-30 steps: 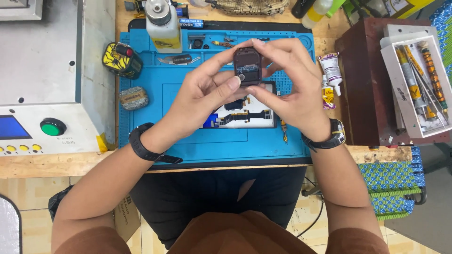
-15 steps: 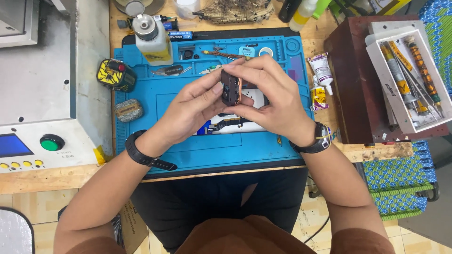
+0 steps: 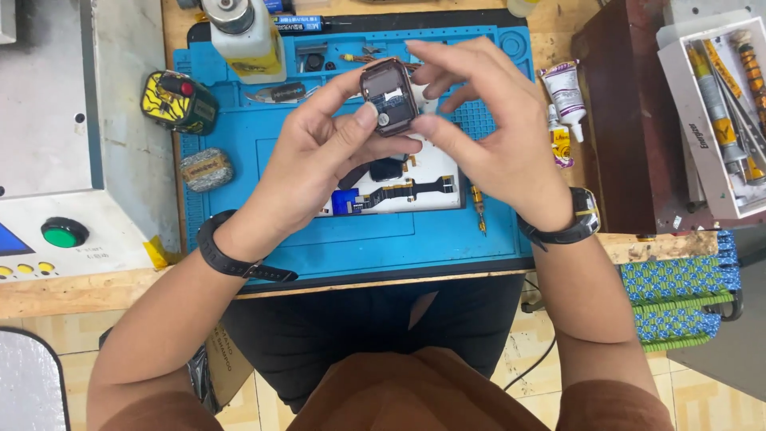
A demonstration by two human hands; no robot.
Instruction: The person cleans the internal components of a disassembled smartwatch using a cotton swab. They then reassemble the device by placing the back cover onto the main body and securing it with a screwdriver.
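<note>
I'm looking down at an electronics repair bench in a small workshop. A blue silicone repair mat [image 3: 239, 152] with moulded parts compartments covers the wooden worktop [image 3: 80, 291]. On it lie tweezers [image 3: 275, 94], a small screwdriver [image 3: 477, 209] and a flex cable on a white card [image 3: 399, 191]. A pump dispenser bottle [image 3: 243, 36] and glue tubes [image 3: 565, 89] stand near, and a grey machine [image 3: 56, 160] with a green button [image 3: 64, 233] sits beside.

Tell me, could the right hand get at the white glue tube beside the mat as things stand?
Probably yes, once freed: the right hand shares the small square device with the left hand; the white glue tube lies uncovered just beyond it.
</note>
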